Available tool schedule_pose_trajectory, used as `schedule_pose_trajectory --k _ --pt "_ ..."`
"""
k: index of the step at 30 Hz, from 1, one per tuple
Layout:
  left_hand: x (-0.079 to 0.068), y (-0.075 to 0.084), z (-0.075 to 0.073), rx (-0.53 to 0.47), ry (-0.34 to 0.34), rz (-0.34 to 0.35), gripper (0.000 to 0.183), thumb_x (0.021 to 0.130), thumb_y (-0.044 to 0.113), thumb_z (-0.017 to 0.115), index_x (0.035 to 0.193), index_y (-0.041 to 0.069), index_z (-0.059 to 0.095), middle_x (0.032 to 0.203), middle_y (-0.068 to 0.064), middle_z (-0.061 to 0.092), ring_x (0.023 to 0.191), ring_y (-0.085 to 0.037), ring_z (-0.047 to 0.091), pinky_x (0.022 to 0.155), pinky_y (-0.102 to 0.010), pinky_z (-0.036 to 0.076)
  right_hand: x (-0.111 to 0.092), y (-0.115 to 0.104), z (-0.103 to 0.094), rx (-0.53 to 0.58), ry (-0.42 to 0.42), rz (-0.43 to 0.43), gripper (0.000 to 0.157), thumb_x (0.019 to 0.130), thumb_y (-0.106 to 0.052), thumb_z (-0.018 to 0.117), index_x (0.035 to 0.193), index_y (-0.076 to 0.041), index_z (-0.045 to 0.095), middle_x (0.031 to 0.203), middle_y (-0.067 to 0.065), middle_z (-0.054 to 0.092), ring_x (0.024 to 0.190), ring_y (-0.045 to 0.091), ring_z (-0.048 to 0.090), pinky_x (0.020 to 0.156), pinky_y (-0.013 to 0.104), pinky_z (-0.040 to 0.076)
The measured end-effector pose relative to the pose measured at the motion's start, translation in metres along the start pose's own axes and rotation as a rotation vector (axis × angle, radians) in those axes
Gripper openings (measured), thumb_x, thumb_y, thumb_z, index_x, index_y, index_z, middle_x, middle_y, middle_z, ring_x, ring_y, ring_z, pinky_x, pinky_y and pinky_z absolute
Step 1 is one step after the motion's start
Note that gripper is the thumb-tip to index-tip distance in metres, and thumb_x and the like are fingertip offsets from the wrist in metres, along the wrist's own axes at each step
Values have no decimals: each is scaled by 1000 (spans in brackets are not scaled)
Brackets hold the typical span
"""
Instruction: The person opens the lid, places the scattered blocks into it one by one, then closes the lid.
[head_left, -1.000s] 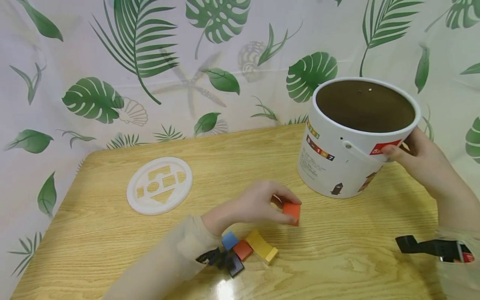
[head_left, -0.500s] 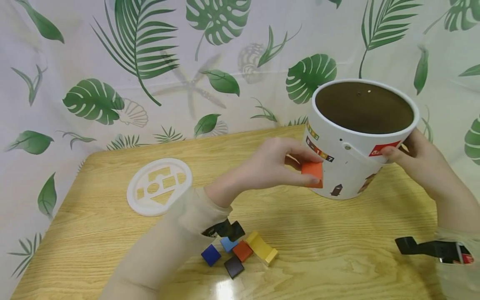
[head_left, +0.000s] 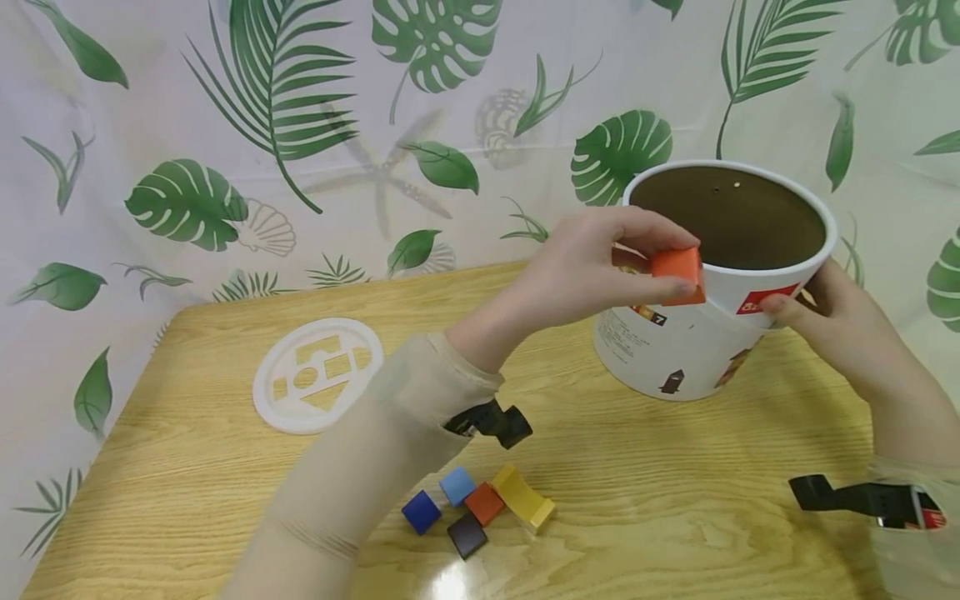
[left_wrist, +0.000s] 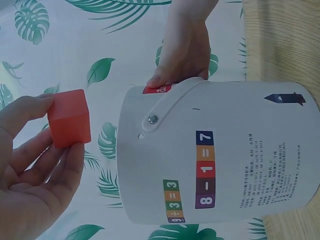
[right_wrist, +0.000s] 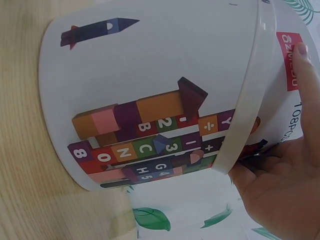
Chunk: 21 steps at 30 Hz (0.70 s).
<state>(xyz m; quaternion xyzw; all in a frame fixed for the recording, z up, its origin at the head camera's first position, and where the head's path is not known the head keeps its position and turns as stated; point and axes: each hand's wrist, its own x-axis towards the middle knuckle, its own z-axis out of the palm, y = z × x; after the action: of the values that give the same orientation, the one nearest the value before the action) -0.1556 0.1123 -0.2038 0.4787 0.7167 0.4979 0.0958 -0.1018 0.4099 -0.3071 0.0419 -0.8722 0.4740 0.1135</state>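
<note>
From the left wrist alone, red cube (left_wrist: 69,120) and bucket (left_wrist: 227,150) show apart.

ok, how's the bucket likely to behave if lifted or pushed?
The bucket is probably light for its size, being open-topped and seemingly thin-walled. It may be slippery, since it looks smooth-sided. The handle could swing, as it seems pinned by a rivet.

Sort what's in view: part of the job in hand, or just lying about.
Seemingly part of the job:
orange-red block, held in the left hand
white bucket, held by the right hand
five loose blocks, probably

Apparently just lying about:
white disc with cut-out shapes
</note>
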Motion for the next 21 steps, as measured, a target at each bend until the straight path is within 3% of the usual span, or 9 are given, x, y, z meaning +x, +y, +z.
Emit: schedule_pose_trajectory --k 8,21 --pt "28 2 0 11 75 -63 40 83 12 76 120 6 64 109 1 65 92 -4 61 79 -12 47 1 0 0 16 -1 -17 71 97 -12 56 153 -30 16 155 6 24 136 7 22 116 43 10" --pt "70 -22 20 132 120 -183 38 83 18 77 119 12 66 111 8 65 93 4 58 77 -5 42 1 0 0 19 -1 -19 71 97 -12 57 153 -29 17 155 8 24 135 7 23 116 41 11"
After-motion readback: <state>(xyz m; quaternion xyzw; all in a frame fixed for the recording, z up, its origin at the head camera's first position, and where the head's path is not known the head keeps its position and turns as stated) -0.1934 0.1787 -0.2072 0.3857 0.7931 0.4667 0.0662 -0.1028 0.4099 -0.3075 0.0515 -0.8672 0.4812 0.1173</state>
